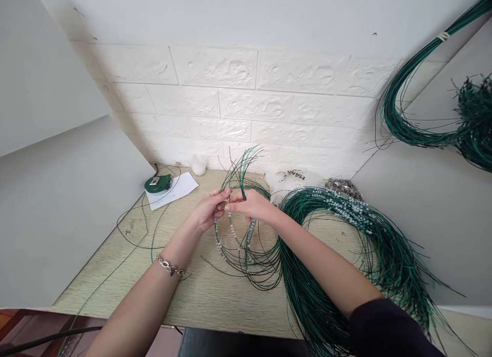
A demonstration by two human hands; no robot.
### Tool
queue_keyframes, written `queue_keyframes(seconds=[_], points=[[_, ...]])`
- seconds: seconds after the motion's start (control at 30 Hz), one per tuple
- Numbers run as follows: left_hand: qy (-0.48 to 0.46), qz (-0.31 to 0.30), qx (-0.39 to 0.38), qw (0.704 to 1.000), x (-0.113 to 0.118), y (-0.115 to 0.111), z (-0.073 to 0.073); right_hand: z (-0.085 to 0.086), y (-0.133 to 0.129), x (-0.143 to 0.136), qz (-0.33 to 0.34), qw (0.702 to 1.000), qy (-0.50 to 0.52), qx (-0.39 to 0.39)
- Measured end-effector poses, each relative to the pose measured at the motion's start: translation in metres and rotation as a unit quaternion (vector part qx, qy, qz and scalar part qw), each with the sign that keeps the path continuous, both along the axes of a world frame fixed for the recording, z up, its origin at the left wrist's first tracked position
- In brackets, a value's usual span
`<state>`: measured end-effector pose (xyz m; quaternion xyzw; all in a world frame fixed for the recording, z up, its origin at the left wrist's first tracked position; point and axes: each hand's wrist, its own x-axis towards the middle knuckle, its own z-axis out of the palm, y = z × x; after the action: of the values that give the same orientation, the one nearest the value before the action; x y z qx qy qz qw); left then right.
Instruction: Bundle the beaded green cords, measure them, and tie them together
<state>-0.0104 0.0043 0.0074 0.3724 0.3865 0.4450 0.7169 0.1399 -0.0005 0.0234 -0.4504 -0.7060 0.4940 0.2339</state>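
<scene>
The left hand (pixel 209 210) and right hand (pixel 251 205), fingertips pinched nearly together, grip beaded wires (pixel 251 233) above the worktop (pixel 215 303); loose ends point up and far, long strands curve near, then right.

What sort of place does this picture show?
Probably a small craft workbench against a white wall: a large bundle of green strands lies on it, a tape measure sits at the left, and a second, tied bundle hangs upper right.
</scene>
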Motion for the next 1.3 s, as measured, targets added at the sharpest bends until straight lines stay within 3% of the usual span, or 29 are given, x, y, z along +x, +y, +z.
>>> queue_keyframes(seconds=[0.27,0.5,0.63,0.73,0.93,1.13,1.3], points=[[0.000,-0.035,-0.013,0.999,0.000,-0.002,0.003,-0.003,0.005,0.000,-0.065,0.996,0.061,0.000],[0.026,-0.066,0.026,0.997,0.000,0.000,0.003,-0.016,0.010,0.000,-0.114,0.984,0.137,0.003],[0.043,-0.069,0.036,0.996,0.001,-0.001,0.002,-0.012,0.013,0.003,-0.153,0.972,0.180,-0.004],[0.041,-0.062,0.000,0.997,0.001,-0.001,0.003,0.001,0.017,0.014,-0.221,0.942,0.254,-0.001],[0.028,-0.042,-0.014,0.999,0.001,-0.002,0.002,0.035,0.029,0.055,-0.352,0.844,0.402,0.046],[-0.037,-0.033,-0.016,0.999,0.001,-0.002,0.002,0.049,0.036,0.097,-0.429,0.819,0.360,0.122],[-0.055,-0.031,-0.024,0.998,0.000,-0.001,0.002,0.045,0.039,0.129,-0.459,0.857,0.189,0.137]])
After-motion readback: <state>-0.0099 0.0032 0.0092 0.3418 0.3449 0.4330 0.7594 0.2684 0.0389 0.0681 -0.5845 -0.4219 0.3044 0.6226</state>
